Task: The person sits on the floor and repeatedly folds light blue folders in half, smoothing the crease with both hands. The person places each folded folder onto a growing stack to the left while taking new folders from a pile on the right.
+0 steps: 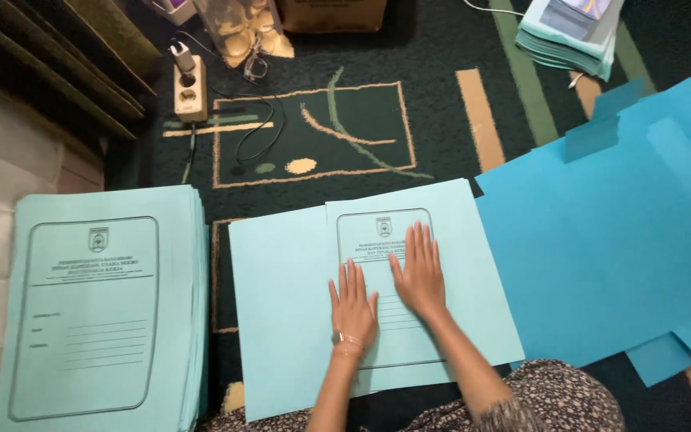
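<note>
A light blue paper folder [281, 304] lies opened out on the carpet in front of me, its printed cover panel facing up on the right half. My left hand [353, 308] rests flat on the lower middle of that printed panel, fingers together, a thin bracelet at the wrist. My right hand [419, 272] lies flat just beside it, slightly higher, palm down on the same panel. Neither hand grips anything.
A tall stack of the same printed folders [97, 312] sits at the left. Darker blue sheets [617, 240] spread out at the right. Behind are a power strip [189, 88] with cables, eyeglasses [254, 67], a cardboard box [333, 14] and a paper pile [573, 32].
</note>
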